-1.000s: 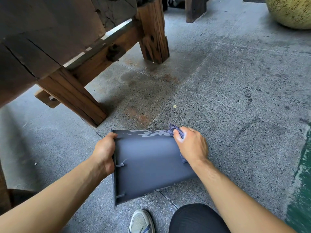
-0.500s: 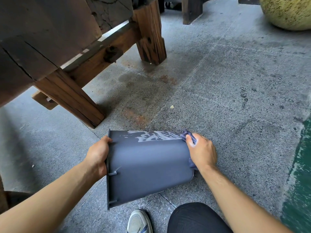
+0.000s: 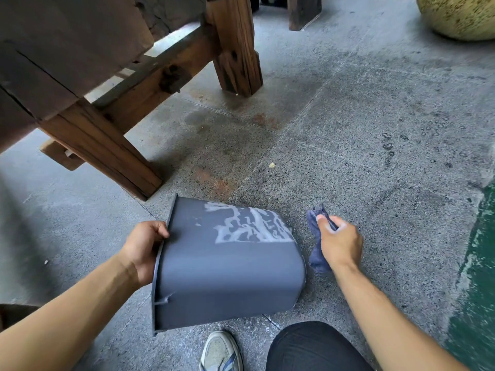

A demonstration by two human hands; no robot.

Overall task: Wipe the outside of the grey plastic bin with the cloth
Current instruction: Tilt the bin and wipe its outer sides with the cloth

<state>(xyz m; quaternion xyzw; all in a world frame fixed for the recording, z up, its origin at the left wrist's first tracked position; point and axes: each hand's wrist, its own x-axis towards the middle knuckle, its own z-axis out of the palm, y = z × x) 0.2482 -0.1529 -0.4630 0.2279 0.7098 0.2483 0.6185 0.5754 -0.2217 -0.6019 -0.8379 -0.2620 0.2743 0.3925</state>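
The grey plastic bin [image 3: 225,274] lies tipped on its side on the concrete floor, its rim to the left and its base to the right. A patch of pale wet streaks [image 3: 249,226] shines on its upper far side. My left hand [image 3: 143,247] grips the rim at the left. My right hand [image 3: 338,243] holds the crumpled blue cloth [image 3: 316,247] just right of the bin's base, apart from the bin's wall.
A heavy wooden bench with thick legs [image 3: 107,148] stands to the left and behind the bin. A speckled yellow pot [image 3: 460,14] is at the far right. My shoe [image 3: 221,352] and knee [image 3: 316,346] are just below the bin. Green painted floor [image 3: 479,277] lies at the right edge.
My right hand with the cloth slid right along the bin and came off past its base. The bin turned, showing more of the wet streaked side.
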